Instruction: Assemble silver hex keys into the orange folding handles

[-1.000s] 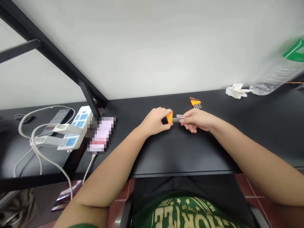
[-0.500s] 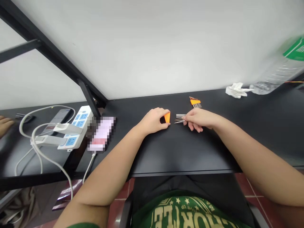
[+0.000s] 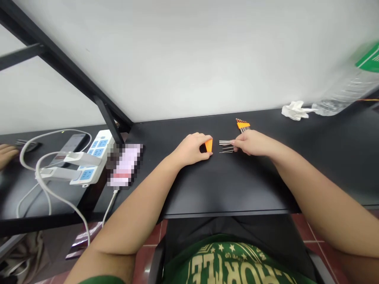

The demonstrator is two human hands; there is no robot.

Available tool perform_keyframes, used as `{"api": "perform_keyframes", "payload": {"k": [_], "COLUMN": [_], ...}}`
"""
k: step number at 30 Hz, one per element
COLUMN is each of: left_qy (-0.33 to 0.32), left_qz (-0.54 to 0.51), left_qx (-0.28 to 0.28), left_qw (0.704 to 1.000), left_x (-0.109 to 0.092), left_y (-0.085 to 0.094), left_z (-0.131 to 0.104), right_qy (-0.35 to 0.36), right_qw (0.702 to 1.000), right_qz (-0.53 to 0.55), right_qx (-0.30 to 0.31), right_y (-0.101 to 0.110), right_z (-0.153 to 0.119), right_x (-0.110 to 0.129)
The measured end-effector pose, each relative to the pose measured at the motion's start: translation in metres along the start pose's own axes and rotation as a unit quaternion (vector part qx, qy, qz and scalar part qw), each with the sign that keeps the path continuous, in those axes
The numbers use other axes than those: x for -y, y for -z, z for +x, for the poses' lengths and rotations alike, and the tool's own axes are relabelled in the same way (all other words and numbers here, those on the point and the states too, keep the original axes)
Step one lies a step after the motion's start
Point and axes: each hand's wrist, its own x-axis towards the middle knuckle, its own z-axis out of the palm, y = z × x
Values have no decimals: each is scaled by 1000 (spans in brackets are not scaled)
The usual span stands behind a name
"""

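Observation:
My left hand rests on the black table, its thumb and fingers closed round a small orange plastic holder. Just to the right, several thin metal rods lie side by side, pointing toward the holder. My right hand pinches at their right ends; how many it grips is hidden by the fingers. One thinner rod lies apart, nearer to me. Behind my right hand, a second orange holder carries a row of metal rods with reddish ends, partly covered by the hand.
A phone with a blurred screen charges on the left, beside a white power strip with plugs and cables. Another person's hand shows at the far left. Crumpled tissue and a clear plastic bottle are back right.
My right hand has shifted slightly right and away from me, from the nearer pointed rod to the bunch of rods. The left hand stays on its orange holder.

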Motion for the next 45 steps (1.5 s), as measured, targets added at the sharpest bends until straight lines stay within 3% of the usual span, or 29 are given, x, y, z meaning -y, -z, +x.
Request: {"api": "perform_keyframes", "payload": {"k": [5, 15, 22, 27, 32, 45], "left_qy": [-3, 5, 3, 1, 4, 4], "left_qz": [3, -2, -1, 2, -2, -8], "left_qx": [-5, 7, 7, 5, 4, 0], "left_qw": [1000, 1000, 1000, 1000, 1000, 1000], "left_x": [0, -2, -2, -2, -2, -2], "left_y": [-1, 0, 0, 0, 0, -2], "left_z": [0, 0, 0, 1, 0, 1], "right_qy": [4, 14, 29, 32, 71, 82], "right_qw": [1000, 995, 994, 990, 986, 972], "right_qz": [14, -88, -104, -134, -139, -210], "right_qx": [-2, -38, -3, -40, -55, -61], "right_y": [-2, -5, -1, 1, -3, -16], "right_z": [2, 3, 2, 0, -2, -10], "right_x": [0, 3, -3, -2, 1, 13]}}
